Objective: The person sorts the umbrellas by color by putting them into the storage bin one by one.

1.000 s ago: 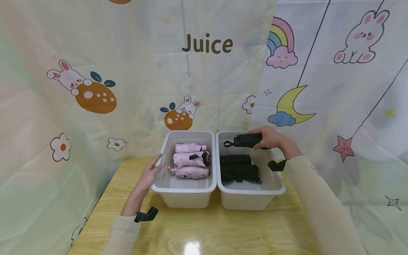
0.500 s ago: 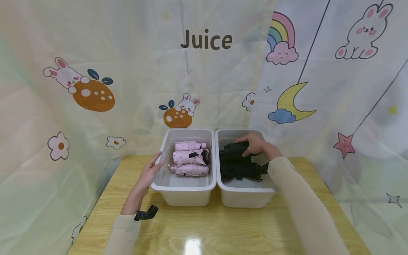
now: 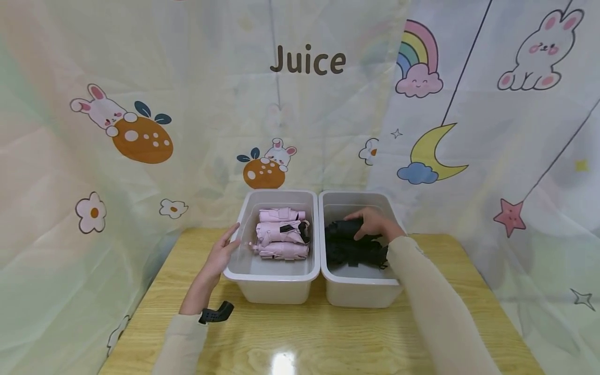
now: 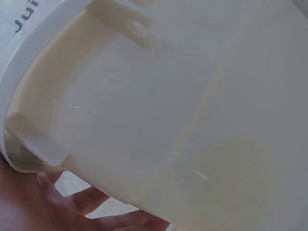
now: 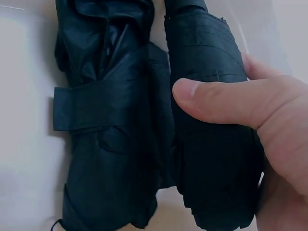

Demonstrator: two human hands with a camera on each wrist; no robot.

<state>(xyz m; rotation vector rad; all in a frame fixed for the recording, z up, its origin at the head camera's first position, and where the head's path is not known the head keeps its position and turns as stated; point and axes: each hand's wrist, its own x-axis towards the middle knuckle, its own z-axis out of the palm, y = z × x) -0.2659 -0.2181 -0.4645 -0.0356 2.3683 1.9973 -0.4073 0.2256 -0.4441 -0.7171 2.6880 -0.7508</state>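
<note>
In the head view my right hand (image 3: 372, 223) is inside the right bin (image 3: 363, 282), gripping a black folded umbrella (image 5: 216, 163). The right wrist view has its thumb laid across the rolled fabric. Another black folded umbrella (image 5: 113, 168), strapped round its middle, lies beside it, and dark fabric shows between the two. My left hand (image 3: 219, 259) touches the outer left side of the left bin (image 3: 272, 278) with its fingers extended by the rim. Three pink folded umbrellas (image 3: 283, 233) lie in a column in that bin.
Both pale bins stand side by side on a wooden table (image 3: 262, 338). A printed cloth backdrop (image 3: 206, 120) hangs close behind them and along both sides. Dark wrist gear (image 3: 216, 312) sits on the left wrist.
My right hand has lowered the black umbrella from the bin's back right down and leftward, beside the other black ones. The left hand stays at the left bin's side.
</note>
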